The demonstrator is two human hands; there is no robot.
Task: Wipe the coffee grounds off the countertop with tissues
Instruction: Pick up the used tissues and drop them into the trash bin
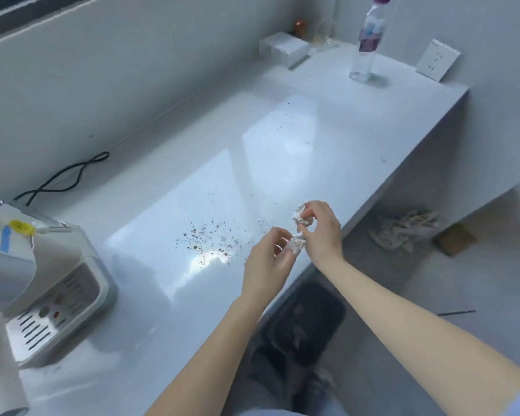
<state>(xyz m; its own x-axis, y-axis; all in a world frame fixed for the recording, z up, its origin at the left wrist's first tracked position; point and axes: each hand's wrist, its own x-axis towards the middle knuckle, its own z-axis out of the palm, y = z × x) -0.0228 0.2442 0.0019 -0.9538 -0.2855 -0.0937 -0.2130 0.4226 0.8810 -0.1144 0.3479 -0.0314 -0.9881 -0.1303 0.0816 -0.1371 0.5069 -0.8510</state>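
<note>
Right hand (321, 232): fingers curled, gripping a crumpled upper tissue wad (300, 216) at the fingertips. Left hand (269, 255): pinching a lower tissue wad (296, 245) between thumb and fingers. The two hands are just beside each other and the wads are close; cannot tell if they are one tissue or two. Both hands are above the front edge of the countertop (192, 310), and neither wad touches the surface.

Coffee grounds (210, 238): main scatter is on the countertop just left of the left hand, beside a bright glare patch. Sparse specks run further back along the top.

Below the forearms, on the floor against the counter front: dark bin (309, 319) with pale scraps inside.

Left edge: coffee machine (66, 295), drip tray facing the camera, black cable (63, 178) looped behind it along the wall.

Far end of the countertop: clear water bottle (367, 46) upright, white box (282, 48), wall socket (437, 60).

Floor to the right: crumpled rag (403, 229), brown block (455, 238) beside it.
</note>
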